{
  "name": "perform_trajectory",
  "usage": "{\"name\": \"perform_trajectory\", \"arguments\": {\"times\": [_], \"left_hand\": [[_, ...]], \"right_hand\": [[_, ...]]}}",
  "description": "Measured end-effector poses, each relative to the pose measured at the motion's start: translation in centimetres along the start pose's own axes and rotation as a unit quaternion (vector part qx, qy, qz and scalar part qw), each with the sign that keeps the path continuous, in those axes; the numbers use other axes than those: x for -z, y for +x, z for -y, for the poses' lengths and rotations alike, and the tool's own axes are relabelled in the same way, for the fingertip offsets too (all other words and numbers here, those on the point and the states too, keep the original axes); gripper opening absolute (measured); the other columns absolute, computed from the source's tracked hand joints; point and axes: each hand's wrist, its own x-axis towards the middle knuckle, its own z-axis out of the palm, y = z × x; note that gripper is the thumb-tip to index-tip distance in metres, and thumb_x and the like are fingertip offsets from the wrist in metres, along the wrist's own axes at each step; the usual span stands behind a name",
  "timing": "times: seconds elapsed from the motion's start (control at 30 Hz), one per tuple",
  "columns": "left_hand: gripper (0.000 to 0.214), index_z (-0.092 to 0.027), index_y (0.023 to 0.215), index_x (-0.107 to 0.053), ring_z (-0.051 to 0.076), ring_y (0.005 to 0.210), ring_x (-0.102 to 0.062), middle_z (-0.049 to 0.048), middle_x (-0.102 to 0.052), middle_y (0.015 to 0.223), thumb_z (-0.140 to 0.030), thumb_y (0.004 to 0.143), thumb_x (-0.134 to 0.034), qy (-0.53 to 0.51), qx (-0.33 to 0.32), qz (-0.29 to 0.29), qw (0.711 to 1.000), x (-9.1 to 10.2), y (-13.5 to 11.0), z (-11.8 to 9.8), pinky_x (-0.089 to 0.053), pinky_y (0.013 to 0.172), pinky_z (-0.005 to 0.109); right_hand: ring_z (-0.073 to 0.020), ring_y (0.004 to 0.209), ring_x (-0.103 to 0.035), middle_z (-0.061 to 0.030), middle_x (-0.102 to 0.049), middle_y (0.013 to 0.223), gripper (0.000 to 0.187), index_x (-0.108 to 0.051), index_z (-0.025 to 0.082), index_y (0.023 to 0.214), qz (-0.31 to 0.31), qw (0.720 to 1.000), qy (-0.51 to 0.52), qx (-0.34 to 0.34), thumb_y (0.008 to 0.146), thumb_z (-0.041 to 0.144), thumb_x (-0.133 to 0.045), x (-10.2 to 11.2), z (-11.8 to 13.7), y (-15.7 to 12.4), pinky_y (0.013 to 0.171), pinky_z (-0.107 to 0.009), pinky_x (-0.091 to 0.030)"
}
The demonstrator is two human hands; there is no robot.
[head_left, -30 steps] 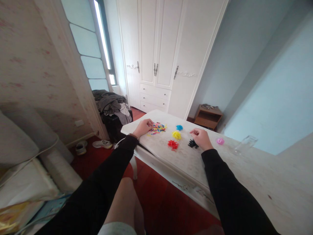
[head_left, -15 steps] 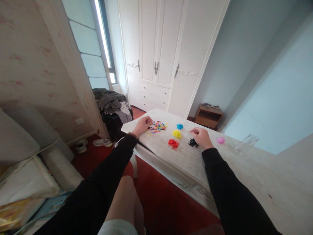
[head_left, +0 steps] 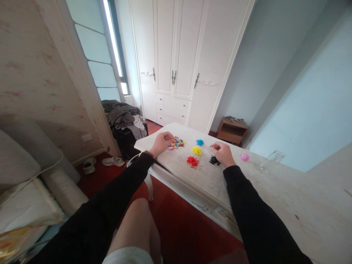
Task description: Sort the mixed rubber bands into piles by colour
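My left hand [head_left: 162, 143] is at the left edge of a loose pile of mixed-colour small strips [head_left: 179, 143], its fingertips pinched together over them. Anything between those fingertips is too small to make out. Beside a pile of black strips [head_left: 214, 160], my right hand [head_left: 224, 153] hovers with thumb and fingers drawn together. Whether it holds a piece I cannot tell. Between the hands lie separate small piles: blue strips [head_left: 200, 142], yellow strips [head_left: 196, 150] and red strips [head_left: 193, 161]. A pink bundle [head_left: 244, 157] lies to the right of my right hand.
The piles lie on a white table [head_left: 203, 179]. A clear glass container [head_left: 272, 161] stands farther right on it. Beyond the table are a white wardrobe [head_left: 181, 47], a small wooden cabinet [head_left: 232, 131] and a heap of clothes [head_left: 123, 115]. Shoes [head_left: 113, 161] lie on the red floor.
My left hand has moved right, its fingertips now over the mixed pile. My right hand keeps about the same place by the black strips. The view has shifted slightly.
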Motion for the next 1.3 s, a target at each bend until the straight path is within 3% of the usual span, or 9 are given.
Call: {"name": "perform_trajectory", "arguments": {"times": [0.23,0.33,0.5,0.73,1.3], "left_hand": [[0.035,-0.016,0.084,-0.066,0.025,0.09,-0.077,0.0107,-0.078,0.093,-0.04,0.07,-0.087,-0.12,0.007,0.099,0.988,-6.7,-2.3,-2.2,-0.062,0.089,0.043],[0.035,-0.016,0.084,-0.067,0.025,0.089,-0.077,0.0103,-0.078,0.089,-0.037,0.068,-0.089,-0.137,0.015,0.121,0.983,-8.1,-2.7,-2.4,-0.063,0.088,0.042],[0.033,-0.014,0.085,-0.067,0.024,0.085,-0.077,0.009,-0.077,0.086,-0.034,0.069,-0.089,-0.154,0.01,0.137,0.979,-7.9,-3.0,-2.5,-0.062,0.085,0.038],[0.039,-0.013,0.084,-0.065,0.019,0.08,-0.077,0.0064,-0.076,0.083,-0.032,0.065,-0.093,-0.19,0.008,0.17,0.967,-7.7,-3.1,-2.8,-0.061,0.081,0.032],[0.029,-0.013,0.084,-0.071,0.017,0.077,-0.073,0.0065,-0.076,0.083,-0.034,0.072,-0.087,-0.141,-0.016,0.149,0.979,-7.9,-3.1,-2.4,-0.059,0.075,0.029]], "right_hand": [[-0.0186,0.072,-0.064,-0.0066,-0.076,0.081,0.02,-0.077,0.018,0.083,0.061,0.995,0.051,0.061,0.08,0.033,-0.065,-0.5,1.7,-0.7,0.069,-0.03,-0.047],[-0.019,0.077,-0.067,-0.0078,-0.078,0.09,0.021,-0.08,0.018,0.092,0.101,0.989,0.069,0.088,0.082,0.033,-0.069,-1.2,2.2,-1.1,0.068,-0.03,-0.048],[-0.0189,0.08,-0.067,-0.0076,-0.078,0.095,0.02,-0.08,0.019,0.1,0.11,0.984,0.079,0.118,0.082,0.026,-0.073,-2.2,2.5,-1.3,0.069,-0.03,-0.049],[-0.0181,0.077,-0.066,-0.0064,-0.077,0.089,0.01,-0.081,0.02,0.09,0.123,0.976,0.085,0.157,0.085,0.019,-0.072,-2.9,3.0,-1.5,0.071,-0.03,-0.051],[-0.0157,0.069,-0.061,-0.0025,-0.071,0.077,0.012,-0.072,0.019,0.08,0.107,0.982,0.063,0.145,0.087,0.019,-0.063,-2.5,3.6,-1.6,0.066,-0.028,-0.046]]}}
